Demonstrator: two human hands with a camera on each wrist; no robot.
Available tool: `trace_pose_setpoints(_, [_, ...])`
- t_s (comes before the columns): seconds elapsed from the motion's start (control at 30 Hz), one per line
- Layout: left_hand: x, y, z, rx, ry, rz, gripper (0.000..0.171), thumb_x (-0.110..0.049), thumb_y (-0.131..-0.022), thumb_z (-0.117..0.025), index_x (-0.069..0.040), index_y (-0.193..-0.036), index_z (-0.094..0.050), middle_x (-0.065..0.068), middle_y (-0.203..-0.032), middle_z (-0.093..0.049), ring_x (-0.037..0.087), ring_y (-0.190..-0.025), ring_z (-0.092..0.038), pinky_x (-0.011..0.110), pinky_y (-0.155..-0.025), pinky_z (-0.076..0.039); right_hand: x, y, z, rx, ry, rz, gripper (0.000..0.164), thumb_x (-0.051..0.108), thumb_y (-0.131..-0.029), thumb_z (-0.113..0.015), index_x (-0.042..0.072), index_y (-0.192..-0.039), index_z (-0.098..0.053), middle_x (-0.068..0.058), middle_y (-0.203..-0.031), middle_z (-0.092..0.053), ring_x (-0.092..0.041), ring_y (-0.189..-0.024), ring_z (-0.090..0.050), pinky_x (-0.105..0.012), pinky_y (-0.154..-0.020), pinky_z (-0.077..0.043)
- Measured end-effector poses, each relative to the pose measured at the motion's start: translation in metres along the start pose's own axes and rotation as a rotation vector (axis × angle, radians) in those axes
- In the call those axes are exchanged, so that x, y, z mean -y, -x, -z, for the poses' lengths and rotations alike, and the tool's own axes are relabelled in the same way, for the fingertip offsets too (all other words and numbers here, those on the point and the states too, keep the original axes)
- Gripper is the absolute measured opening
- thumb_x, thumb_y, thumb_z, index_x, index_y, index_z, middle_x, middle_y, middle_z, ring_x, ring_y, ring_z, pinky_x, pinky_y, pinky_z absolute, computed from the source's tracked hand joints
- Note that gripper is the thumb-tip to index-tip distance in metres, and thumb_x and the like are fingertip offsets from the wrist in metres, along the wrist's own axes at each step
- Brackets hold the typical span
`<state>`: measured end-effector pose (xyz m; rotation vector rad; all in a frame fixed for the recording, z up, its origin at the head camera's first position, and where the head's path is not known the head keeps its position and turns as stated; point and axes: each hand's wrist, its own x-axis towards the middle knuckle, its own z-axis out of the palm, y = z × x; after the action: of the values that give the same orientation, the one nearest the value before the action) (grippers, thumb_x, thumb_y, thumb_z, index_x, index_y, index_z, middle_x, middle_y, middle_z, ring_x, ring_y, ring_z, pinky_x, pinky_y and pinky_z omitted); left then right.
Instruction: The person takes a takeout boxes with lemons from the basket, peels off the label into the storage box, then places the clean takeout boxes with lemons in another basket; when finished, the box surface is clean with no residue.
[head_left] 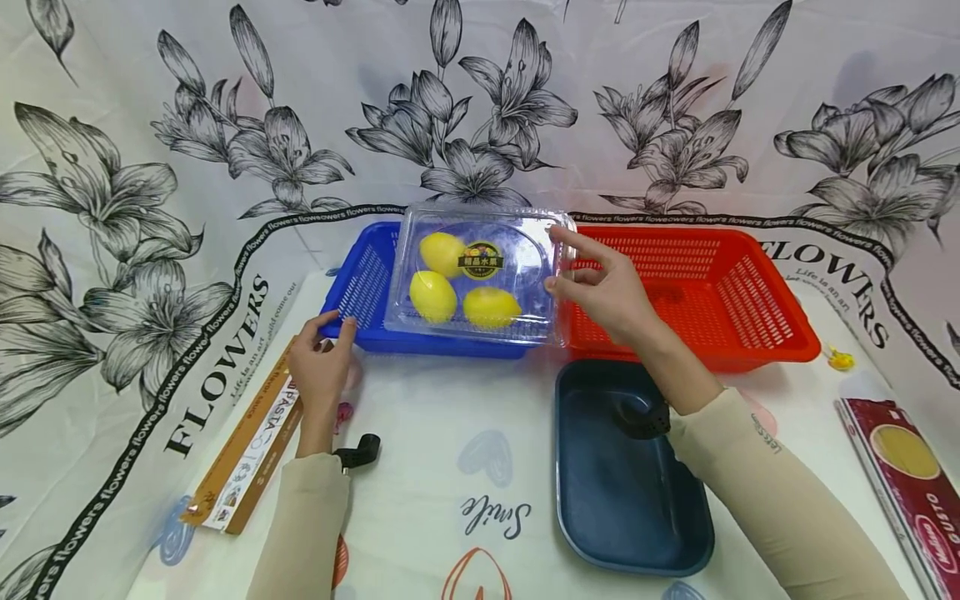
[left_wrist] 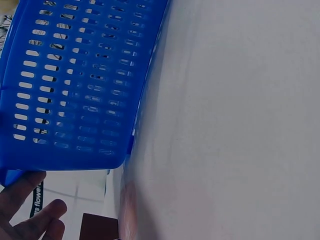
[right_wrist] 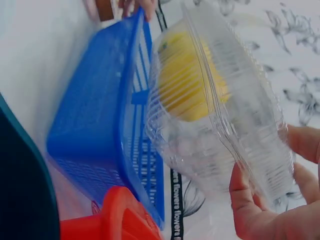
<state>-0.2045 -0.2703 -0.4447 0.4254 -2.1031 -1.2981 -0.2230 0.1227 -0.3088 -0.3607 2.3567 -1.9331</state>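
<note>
A clear plastic fruit box (head_left: 525,317) with a gold-and-black label and three lemons (head_left: 491,307) inside hangs over the blue basket (head_left: 360,271). My right hand (head_left: 611,287) grips the box by its right side, thumb on the near face and fingers toward the far one. The box is tilted in the right wrist view, where yellow lemon (right_wrist: 185,75) shows through the ribbed wall. At the basket's front left corner, my left hand (head_left: 322,358) holds the rim between thumb and fingers. The left wrist view shows fingertips (left_wrist: 35,177) right at that rim.
A red basket (head_left: 780,333) stands to the right of the blue one. In front of it lies a dark blue tray (head_left: 630,517). A pasta packet (head_left: 251,454) lies at the left, a red packet (head_left: 900,475) at the far right, and a small yellow item (head_left: 841,359) near the red basket.
</note>
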Motion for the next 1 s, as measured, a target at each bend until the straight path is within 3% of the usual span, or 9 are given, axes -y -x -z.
trace_pose_setpoints(0.07, [0.000, -0.001, 0.001, -0.003, -0.002, -0.002, 0.042, -0.043, -0.092, -0.073, -0.016, -0.124, -0.072, 0.010, -0.123, -0.072, 0.019, -0.107, -0.063, 0.047, -0.101, -0.053, 0.000, 0.008, -0.001, 0.004, 0.000, 0.002, 0.062, 0.012, -0.095, -0.072, 0.032, -0.150, -0.051, -0.002, -0.158, -0.044, -0.013, -0.096, -0.070, -0.017, -0.056, -0.047])
trace_pose_setpoints(0.47, [-0.001, 0.000, 0.005, 0.013, -0.009, 0.031, 0.043, -0.040, -0.093, -0.072, -0.014, -0.127, -0.070, 0.011, -0.133, -0.068, 0.027, -0.119, -0.063, 0.050, -0.108, -0.050, -0.010, 0.051, -0.011, 0.030, -0.019, -0.017, 0.065, 0.006, -0.093, -0.071, 0.025, -0.152, -0.050, -0.009, -0.150, -0.049, -0.013, -0.090, -0.068, -0.018, -0.052, -0.042])
trace_pose_setpoints(0.6, [0.000, 0.000, 0.004, 0.007, -0.013, 0.022, 0.045, -0.043, -0.094, -0.071, -0.013, -0.128, -0.070, 0.012, -0.132, -0.068, 0.027, -0.118, -0.063, 0.050, -0.108, -0.050, -0.013, 0.063, -0.018, 0.053, -0.021, -0.008, 0.067, 0.003, -0.092, -0.072, 0.024, -0.152, -0.050, -0.009, -0.150, -0.050, -0.017, -0.090, -0.066, -0.020, -0.056, -0.044])
trace_pose_setpoints(0.83, [-0.002, 0.001, 0.002, 0.011, -0.008, 0.012, 0.048, -0.047, -0.093, -0.070, -0.013, -0.127, -0.070, 0.013, -0.130, -0.069, 0.027, -0.117, -0.064, 0.049, -0.107, -0.051, -0.018, 0.086, -0.028, 0.076, 0.036, -0.009, 0.066, 0.006, -0.092, -0.073, 0.024, -0.151, -0.052, -0.013, -0.143, -0.051, -0.024, -0.095, -0.064, -0.021, -0.076, -0.057])
trace_pose_setpoints(1.0, [-0.004, 0.001, 0.001, 0.002, -0.001, -0.003, 0.045, -0.043, -0.093, -0.072, -0.013, -0.126, -0.072, 0.013, -0.124, -0.071, 0.020, -0.106, -0.063, 0.049, -0.104, -0.052, -0.020, 0.097, -0.036, 0.071, 0.072, -0.029, 0.066, 0.007, -0.091, -0.075, 0.024, -0.150, -0.053, -0.015, -0.139, -0.049, -0.026, -0.093, -0.063, -0.021, -0.077, -0.059])
